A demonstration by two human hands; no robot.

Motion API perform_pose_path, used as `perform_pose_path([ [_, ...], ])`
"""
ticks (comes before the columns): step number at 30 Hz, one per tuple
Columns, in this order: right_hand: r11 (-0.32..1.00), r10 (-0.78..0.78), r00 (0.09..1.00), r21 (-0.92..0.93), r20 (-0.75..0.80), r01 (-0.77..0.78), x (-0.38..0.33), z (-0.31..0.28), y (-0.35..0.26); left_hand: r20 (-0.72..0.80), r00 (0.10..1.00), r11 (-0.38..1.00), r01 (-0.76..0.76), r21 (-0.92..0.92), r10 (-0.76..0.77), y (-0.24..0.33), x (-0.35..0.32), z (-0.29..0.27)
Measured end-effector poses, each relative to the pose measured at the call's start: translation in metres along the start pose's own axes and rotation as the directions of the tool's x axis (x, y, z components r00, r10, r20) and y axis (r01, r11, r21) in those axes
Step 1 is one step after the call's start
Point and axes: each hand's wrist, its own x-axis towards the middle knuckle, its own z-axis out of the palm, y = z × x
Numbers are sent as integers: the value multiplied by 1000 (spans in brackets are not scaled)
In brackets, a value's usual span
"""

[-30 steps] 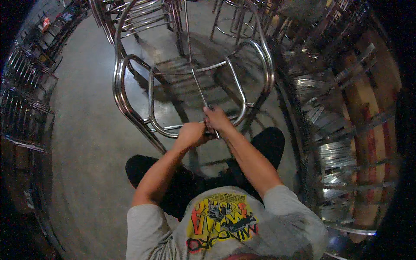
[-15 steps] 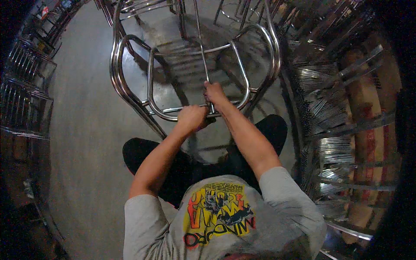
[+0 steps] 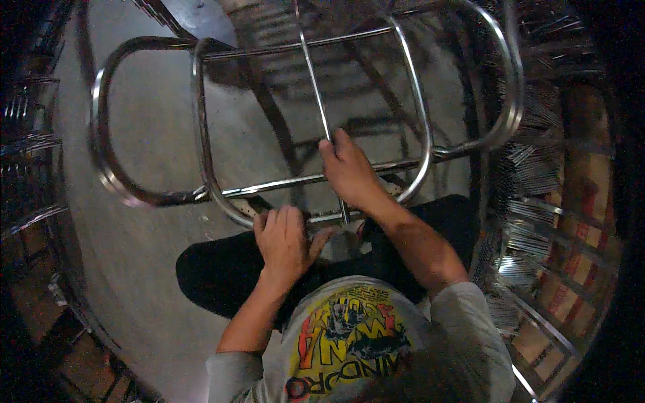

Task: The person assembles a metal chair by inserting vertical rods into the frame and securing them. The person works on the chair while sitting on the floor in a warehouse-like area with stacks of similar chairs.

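A shiny bent-tube metal chair frame (image 3: 420, 101) stands in front of my knees, its rounded arm loops spreading to both sides. Down its middle runs a thin straight metal rod (image 3: 313, 74). My right hand (image 3: 354, 173) is closed around this rod, whose lower end comes out below the hand near the frame's near crossbar. My left hand (image 3: 281, 243) lies with its fingers over that near tube, left of the rod's end. Its thumb stretches apart toward the right. What lies under the left fingers is hidden.
Stacked metal racks or frames (image 3: 30, 148) line the left side. To the right are bundles of shiny metal bars (image 3: 521, 238) and brown cardboard (image 3: 578, 235). Grey concrete floor (image 3: 154, 269) shows around the frame, and my bent knees flank its near edge.
The chair frame now looks larger and nearer, tipped toward me. My left hand has loosened from its closed grip and spread its thumb; my right hand still grips the rod.
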Motion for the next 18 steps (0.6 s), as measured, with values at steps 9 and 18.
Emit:
perform_pose_path([
  [9,999,48,997,-11,59,-48,21,-30,-29,18,999,994,-44,-97,46,0,12,3],
  [18,990,85,996,-107,-16,-86,27,-16,-31,-27,998,986,-58,-155,54,5,16,0],
])
